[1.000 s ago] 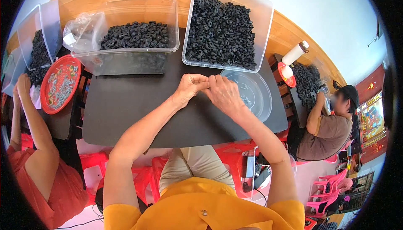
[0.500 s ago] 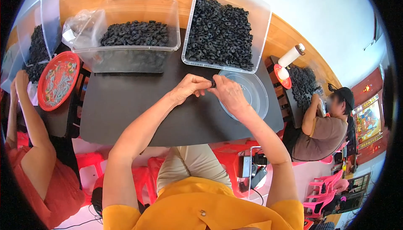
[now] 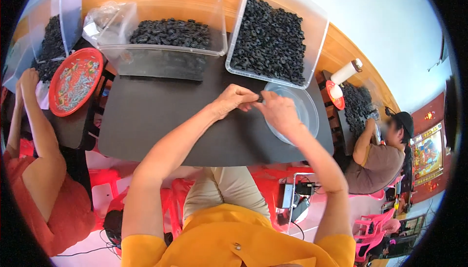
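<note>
Over the dark table [image 3: 161, 125], my left hand [image 3: 233, 101] and my right hand [image 3: 281, 113] meet fingertip to fingertip. Pinched between them is a small black plastic part [image 3: 260, 98], mostly covered by my fingers. Beneath my right hand lies a round clear plastic lid or shallow dish [image 3: 310, 116]; which of the two, I cannot tell. Just beyond my hands a clear bin [image 3: 317, 28] holds a heap of similar small black parts [image 3: 268, 43]. To its left, another clear bin [image 3: 156, 65] is partly filled with black parts.
At the left, a person in red [image 3: 39, 184] works beside a red round tray [image 3: 58, 102] of small silvery pieces. A person in a dark cap [image 3: 378, 162] sits at the right by a black heap [image 3: 357, 106] and a white bottle [image 3: 345, 72]. A plastic bag [image 3: 108, 21] hangs over the left bin.
The whole view has shifted, so the table and bins sit farther right. Both hands still pinch the black part, and the fingers of my right hand have turned slightly around it.
</note>
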